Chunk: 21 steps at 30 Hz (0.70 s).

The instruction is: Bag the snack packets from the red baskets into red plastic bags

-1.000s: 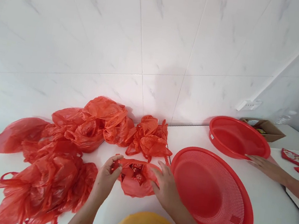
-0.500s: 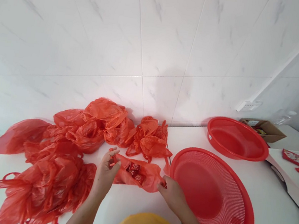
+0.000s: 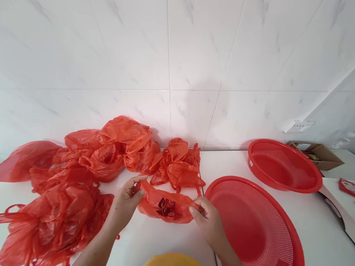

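Between my hands a thin red plastic bag [image 3: 152,210] is spread by its mouth above the white table. Several small dark-red packets [image 3: 167,207] with pale print lie inside it. My left hand [image 3: 126,205] pinches the bag's left end between thumb and fingers. At the opposite end, my right hand [image 3: 207,219] grips the other edge the same way. Just behind the bag and to its left rests a heap of crumpled red plastic bags [image 3: 62,209], some of them bulging.
A red sieve basket [image 3: 250,224] stands right of my right hand, with a red basin [image 3: 284,166] behind it. Farther right are a cardboard box [image 3: 321,155], a white scale [image 3: 349,210] with red packets [image 3: 354,189] on it, and a clear bottle [image 3: 343,141]. A tiled wall backs the table.
My right hand has risen and shifted slightly right with its edge of the bag. The bag has lifted into a deeper pouch, and the packets inside have slid together.
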Each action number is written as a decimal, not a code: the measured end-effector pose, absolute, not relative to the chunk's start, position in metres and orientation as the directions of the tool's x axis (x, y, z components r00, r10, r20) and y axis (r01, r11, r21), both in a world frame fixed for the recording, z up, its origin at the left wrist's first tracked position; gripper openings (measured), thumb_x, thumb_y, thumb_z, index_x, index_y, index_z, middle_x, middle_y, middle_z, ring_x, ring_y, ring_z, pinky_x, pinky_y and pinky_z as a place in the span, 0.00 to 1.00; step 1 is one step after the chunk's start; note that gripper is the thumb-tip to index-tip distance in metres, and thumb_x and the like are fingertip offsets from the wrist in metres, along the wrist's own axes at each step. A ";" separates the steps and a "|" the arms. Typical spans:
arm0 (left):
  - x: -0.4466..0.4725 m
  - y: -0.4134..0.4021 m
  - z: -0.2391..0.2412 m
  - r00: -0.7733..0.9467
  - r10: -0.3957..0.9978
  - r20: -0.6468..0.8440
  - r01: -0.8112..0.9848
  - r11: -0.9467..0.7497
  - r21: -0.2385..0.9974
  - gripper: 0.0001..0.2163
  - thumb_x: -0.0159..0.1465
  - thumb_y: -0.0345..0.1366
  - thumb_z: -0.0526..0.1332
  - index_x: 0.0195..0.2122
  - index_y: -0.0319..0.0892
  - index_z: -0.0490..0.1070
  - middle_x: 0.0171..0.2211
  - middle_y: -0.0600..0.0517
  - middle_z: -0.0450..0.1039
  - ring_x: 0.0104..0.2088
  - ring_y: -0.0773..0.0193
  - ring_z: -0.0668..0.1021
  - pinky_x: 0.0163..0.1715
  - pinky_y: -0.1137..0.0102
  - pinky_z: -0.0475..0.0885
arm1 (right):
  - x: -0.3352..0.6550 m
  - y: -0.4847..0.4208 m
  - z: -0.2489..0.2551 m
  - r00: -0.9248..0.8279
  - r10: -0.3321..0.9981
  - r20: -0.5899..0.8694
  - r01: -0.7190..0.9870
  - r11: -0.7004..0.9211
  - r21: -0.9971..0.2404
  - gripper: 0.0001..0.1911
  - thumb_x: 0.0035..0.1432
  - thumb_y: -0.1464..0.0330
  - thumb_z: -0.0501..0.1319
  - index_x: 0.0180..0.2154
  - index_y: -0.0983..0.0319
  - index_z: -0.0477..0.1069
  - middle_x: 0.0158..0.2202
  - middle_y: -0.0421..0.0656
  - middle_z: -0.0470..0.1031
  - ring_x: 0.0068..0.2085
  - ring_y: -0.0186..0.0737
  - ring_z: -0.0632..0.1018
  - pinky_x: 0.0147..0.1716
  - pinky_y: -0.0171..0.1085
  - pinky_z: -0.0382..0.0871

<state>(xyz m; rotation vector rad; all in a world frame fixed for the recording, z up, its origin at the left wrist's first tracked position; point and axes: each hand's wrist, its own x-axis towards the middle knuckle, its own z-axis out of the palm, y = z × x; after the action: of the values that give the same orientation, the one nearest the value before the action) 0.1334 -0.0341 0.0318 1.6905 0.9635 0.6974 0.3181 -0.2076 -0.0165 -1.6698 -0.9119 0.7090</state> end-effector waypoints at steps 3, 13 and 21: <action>0.126 -0.029 0.023 0.478 0.878 0.019 0.348 -0.209 0.914 0.18 0.57 0.38 0.59 0.49 0.45 0.70 0.26 0.56 0.66 0.24 0.67 0.67 0.27 0.71 0.63 | 0.318 -0.207 -0.010 0.528 0.848 0.046 0.249 -0.103 -0.963 0.09 0.58 0.62 0.56 0.28 0.59 0.63 0.31 0.40 0.66 0.31 0.35 0.66 0.31 0.34 0.63; 0.116 -0.032 0.015 0.481 0.877 0.016 0.459 -0.267 0.847 0.14 0.59 0.36 0.56 0.47 0.47 0.70 0.42 0.51 0.74 0.33 0.63 0.73 0.36 0.68 0.67 | 0.314 -0.190 -0.001 0.455 0.887 0.080 0.195 -0.011 -0.981 0.06 0.58 0.63 0.57 0.33 0.59 0.68 0.39 0.42 0.71 0.40 0.38 0.73 0.42 0.38 0.68; 0.112 -0.040 0.007 0.523 0.850 -0.066 0.486 -0.233 0.842 0.14 0.60 0.37 0.55 0.47 0.46 0.69 0.40 0.52 0.76 0.31 0.64 0.74 0.31 0.70 0.68 | 0.316 -0.189 -0.001 0.527 0.849 0.031 0.072 -0.009 -0.997 0.08 0.57 0.60 0.60 0.32 0.58 0.70 0.50 0.43 0.70 0.52 0.42 0.71 0.52 0.41 0.64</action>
<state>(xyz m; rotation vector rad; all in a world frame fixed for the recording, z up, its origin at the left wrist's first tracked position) 0.1117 -0.0396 0.0069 1.8845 1.0980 0.5214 0.3163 -0.1891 -0.0013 -1.4654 -0.8433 0.7463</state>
